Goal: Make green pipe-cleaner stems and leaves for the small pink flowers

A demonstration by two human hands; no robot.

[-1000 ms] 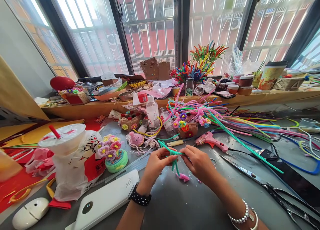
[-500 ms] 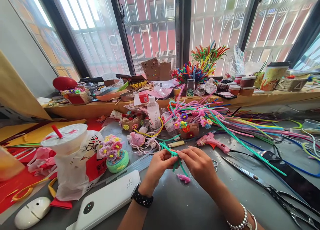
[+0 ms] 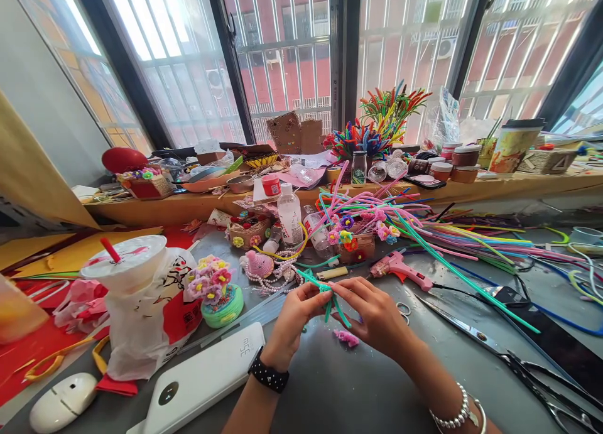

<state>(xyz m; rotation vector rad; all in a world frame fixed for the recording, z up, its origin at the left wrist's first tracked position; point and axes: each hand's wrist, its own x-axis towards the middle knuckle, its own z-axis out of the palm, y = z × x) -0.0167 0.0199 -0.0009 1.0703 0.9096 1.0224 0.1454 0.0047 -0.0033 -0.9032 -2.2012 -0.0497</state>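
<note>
Between my two hands is a green pipe cleaner (image 3: 325, 288), wound into a small coil with loose ends hanging down and one end sticking out to the upper left. My left hand (image 3: 296, 318) pinches it from the left with thumb and fingers. From the right, the fingertips of my right hand (image 3: 372, 311) grip the coiled part. A small twisted pink pipe cleaner piece (image 3: 346, 338) lies on the grey table just below my hands. Behind them are a short beige stick (image 3: 332, 272) and a string of white beads (image 3: 277, 277).
A pink glue gun (image 3: 402, 271), large scissors (image 3: 480, 336) and a bundle of long pipe cleaners (image 3: 461, 233) lie to the right. On the left stand a flower pot ornament (image 3: 221, 302), a white power bank (image 3: 202, 377), a bagged drink cup (image 3: 134, 302) and a mouse (image 3: 63, 401).
My right fingers have shifted slightly on the green pipe cleaner and spread a little more. Its coil and hanging ends have turned a bit. The view has moved slightly.
</note>
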